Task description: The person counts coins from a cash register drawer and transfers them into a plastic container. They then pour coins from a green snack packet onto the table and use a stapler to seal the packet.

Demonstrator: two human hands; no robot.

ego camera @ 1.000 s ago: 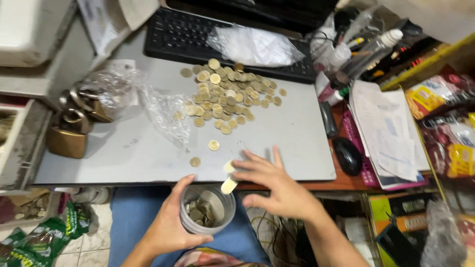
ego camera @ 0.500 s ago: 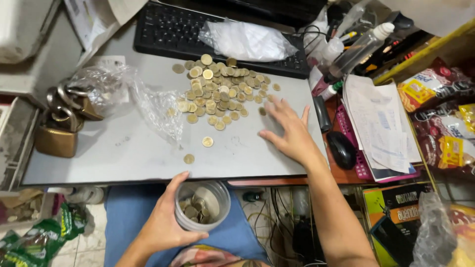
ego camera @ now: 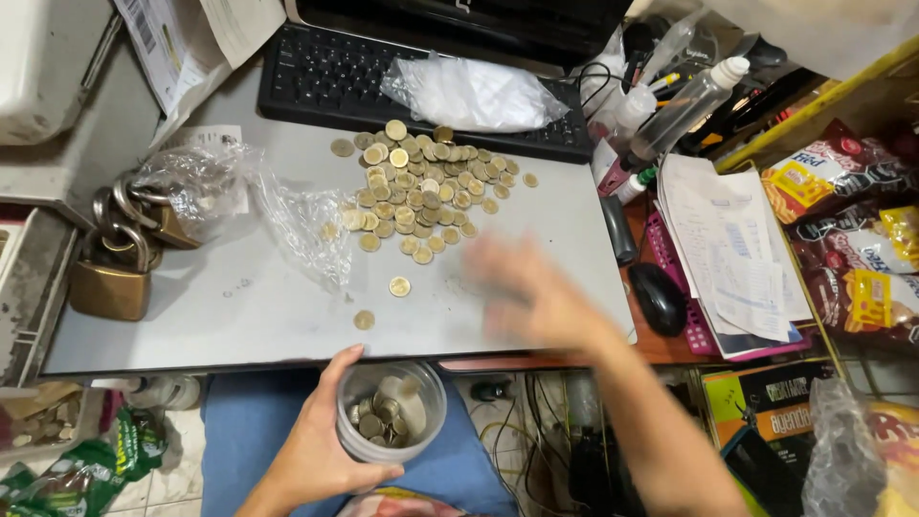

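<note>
Golden coins [ego camera: 421,187] lie heaped far of both hands. I note my left hand [ego camera: 321,445] wrapped around the jar [ego camera: 391,412] at the near edge; my right hand [ego camera: 531,292], nearer the heap, is blurred, grip indeterminate.

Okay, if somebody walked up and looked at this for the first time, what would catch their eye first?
Most likely the heap of gold-coloured coins spread on the grey board in front of the black keyboard. Next, the left hand holding a clear jar with some coins in it just below the board's near edge, while the right hand is a blur above the board. At the left edge lie big brass padlocks.
</note>
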